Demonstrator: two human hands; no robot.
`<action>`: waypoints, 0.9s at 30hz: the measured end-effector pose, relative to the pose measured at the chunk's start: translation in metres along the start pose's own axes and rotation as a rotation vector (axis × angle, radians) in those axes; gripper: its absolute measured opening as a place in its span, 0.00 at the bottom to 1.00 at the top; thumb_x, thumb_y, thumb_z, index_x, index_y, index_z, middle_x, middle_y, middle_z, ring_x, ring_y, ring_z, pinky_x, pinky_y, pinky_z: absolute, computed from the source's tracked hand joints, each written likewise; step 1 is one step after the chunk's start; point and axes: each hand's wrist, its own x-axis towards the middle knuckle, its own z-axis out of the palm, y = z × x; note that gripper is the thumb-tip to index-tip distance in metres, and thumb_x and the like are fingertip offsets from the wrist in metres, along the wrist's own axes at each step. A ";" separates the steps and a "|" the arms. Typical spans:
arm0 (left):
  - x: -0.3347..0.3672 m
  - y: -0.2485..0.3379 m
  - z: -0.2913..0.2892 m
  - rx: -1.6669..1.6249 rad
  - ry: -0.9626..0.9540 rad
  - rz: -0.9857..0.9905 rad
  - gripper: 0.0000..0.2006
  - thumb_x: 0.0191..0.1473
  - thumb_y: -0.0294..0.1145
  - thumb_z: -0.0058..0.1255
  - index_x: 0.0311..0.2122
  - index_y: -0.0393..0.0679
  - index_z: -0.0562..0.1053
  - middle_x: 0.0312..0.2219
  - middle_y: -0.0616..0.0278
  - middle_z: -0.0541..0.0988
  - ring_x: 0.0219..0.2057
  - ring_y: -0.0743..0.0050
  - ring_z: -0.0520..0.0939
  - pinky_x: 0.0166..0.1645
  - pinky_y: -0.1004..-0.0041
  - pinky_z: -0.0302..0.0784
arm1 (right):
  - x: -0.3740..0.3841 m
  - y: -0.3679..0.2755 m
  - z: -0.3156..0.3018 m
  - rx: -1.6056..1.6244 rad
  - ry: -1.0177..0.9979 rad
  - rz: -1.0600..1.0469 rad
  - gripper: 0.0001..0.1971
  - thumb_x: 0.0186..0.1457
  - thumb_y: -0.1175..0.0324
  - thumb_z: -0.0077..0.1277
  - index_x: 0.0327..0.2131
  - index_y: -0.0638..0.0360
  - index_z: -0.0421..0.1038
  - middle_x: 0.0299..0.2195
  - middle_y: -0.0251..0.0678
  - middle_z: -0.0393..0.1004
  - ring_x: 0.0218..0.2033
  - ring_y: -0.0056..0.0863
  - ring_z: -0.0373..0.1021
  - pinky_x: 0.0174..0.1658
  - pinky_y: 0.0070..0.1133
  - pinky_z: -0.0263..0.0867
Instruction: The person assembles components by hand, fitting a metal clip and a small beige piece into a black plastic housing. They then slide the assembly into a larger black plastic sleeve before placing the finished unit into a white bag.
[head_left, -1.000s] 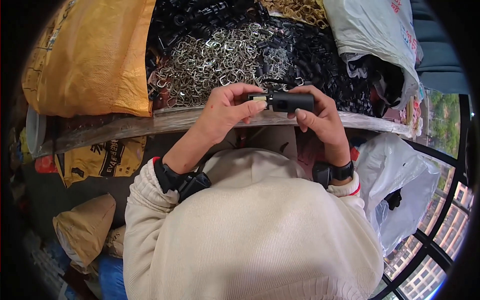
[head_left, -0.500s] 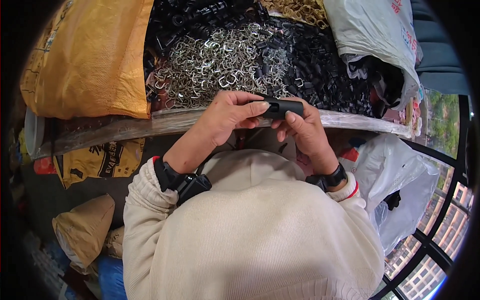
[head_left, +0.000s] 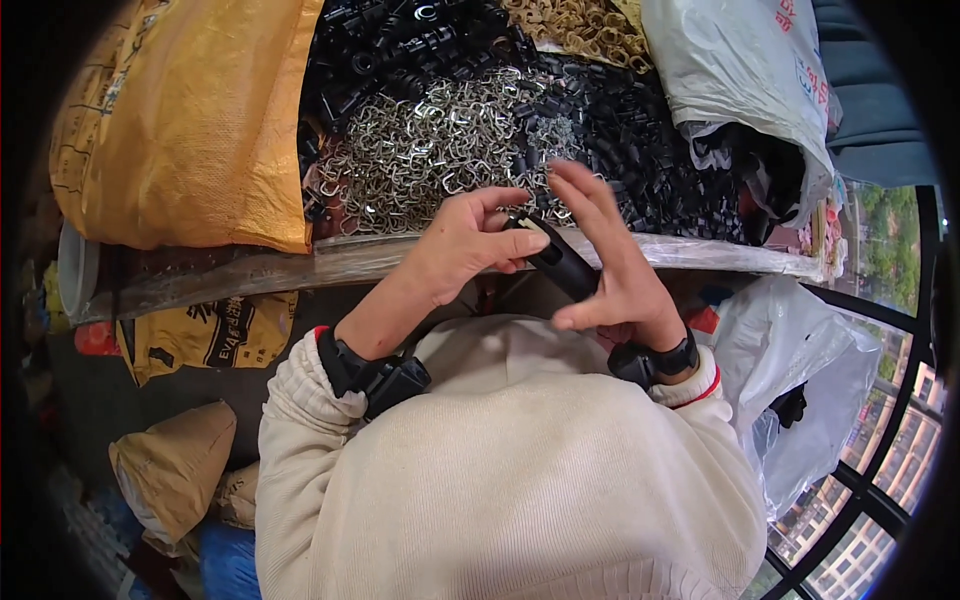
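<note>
My left hand (head_left: 462,248) pinches one end of a black hollow cylindrical part (head_left: 566,270) between thumb and fingers, at the table's near edge. The part slants down to the right, and a slot shows near the pinched end. A pale piece shows by my left thumb; its kind I cannot make out. Beside the part's lower end, my right hand (head_left: 632,268) is open, its fingers spread and thumb apart. Whether it touches the part I cannot tell. Beyond both hands lies a heap of bent silver metal hooks (head_left: 405,150).
Small black pieces (head_left: 645,125) lie right of the hooks, larger black parts (head_left: 390,50) behind them. Brown rings (head_left: 590,35) are at the back. An orange woven sack (head_left: 200,130) stands left, a white bag (head_left: 740,70) right. The wrapped table edge (head_left: 350,262) runs across.
My right hand has come off the black part and spread its fingers. The part has tilted from nearly level to slanting down rightward, still in my left hand.
</note>
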 end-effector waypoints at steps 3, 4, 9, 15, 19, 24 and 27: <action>0.000 -0.001 0.006 0.017 -0.087 0.043 0.22 0.40 0.27 0.53 0.43 0.36 0.63 0.23 0.64 0.72 0.21 0.85 0.71 0.25 0.85 0.67 | 0.002 -0.001 0.004 0.229 -0.075 -0.024 0.42 0.27 0.54 0.58 0.48 0.64 0.53 0.45 0.46 0.55 0.46 0.38 0.54 0.49 0.27 0.48; -0.001 -0.003 0.008 0.019 -0.085 0.044 0.22 0.40 0.27 0.53 0.43 0.36 0.63 0.23 0.64 0.72 0.21 0.85 0.71 0.25 0.85 0.67 | 0.001 -0.001 0.008 0.256 -0.110 -0.001 0.43 0.26 0.53 0.58 0.48 0.64 0.53 0.46 0.46 0.54 0.47 0.39 0.54 0.49 0.27 0.48; -0.001 -0.010 0.014 -0.082 -0.047 0.003 0.21 0.40 0.27 0.53 0.42 0.37 0.63 0.23 0.67 0.71 0.20 0.86 0.70 0.24 0.85 0.66 | -0.014 0.006 0.012 0.122 -0.100 -0.001 0.43 0.28 0.52 0.56 0.49 0.64 0.51 0.46 0.48 0.54 0.48 0.40 0.53 0.48 0.27 0.51; 0.006 -0.012 0.018 -0.109 -0.116 0.021 0.20 0.40 0.26 0.52 0.41 0.37 0.64 0.22 0.68 0.71 0.20 0.86 0.69 0.23 0.86 0.65 | -0.014 -0.002 0.011 0.172 0.059 -0.059 0.41 0.29 0.55 0.55 0.48 0.65 0.52 0.45 0.48 0.55 0.45 0.40 0.57 0.47 0.27 0.53; 0.007 -0.012 0.020 -0.095 -0.108 -0.007 0.19 0.40 0.26 0.52 0.41 0.37 0.64 0.22 0.68 0.71 0.19 0.86 0.69 0.24 0.86 0.65 | -0.018 0.002 0.014 0.104 0.139 -0.093 0.39 0.30 0.54 0.54 0.47 0.67 0.54 0.43 0.48 0.58 0.42 0.39 0.59 0.45 0.27 0.55; 0.009 -0.013 0.024 -0.138 -0.141 0.045 0.22 0.39 0.26 0.54 0.42 0.34 0.62 0.20 0.68 0.72 0.20 0.86 0.70 0.24 0.86 0.67 | -0.016 0.009 0.014 -0.054 0.328 -0.184 0.35 0.33 0.51 0.50 0.42 0.70 0.58 0.37 0.47 0.63 0.37 0.36 0.62 0.40 0.25 0.57; 0.008 -0.017 0.029 -0.250 -0.183 0.028 0.26 0.40 0.27 0.53 0.45 0.32 0.59 0.23 0.66 0.72 0.24 0.84 0.72 0.29 0.85 0.68 | -0.016 0.007 0.008 -0.069 0.358 -0.144 0.31 0.35 0.53 0.49 0.39 0.70 0.61 0.33 0.46 0.65 0.33 0.34 0.63 0.37 0.23 0.59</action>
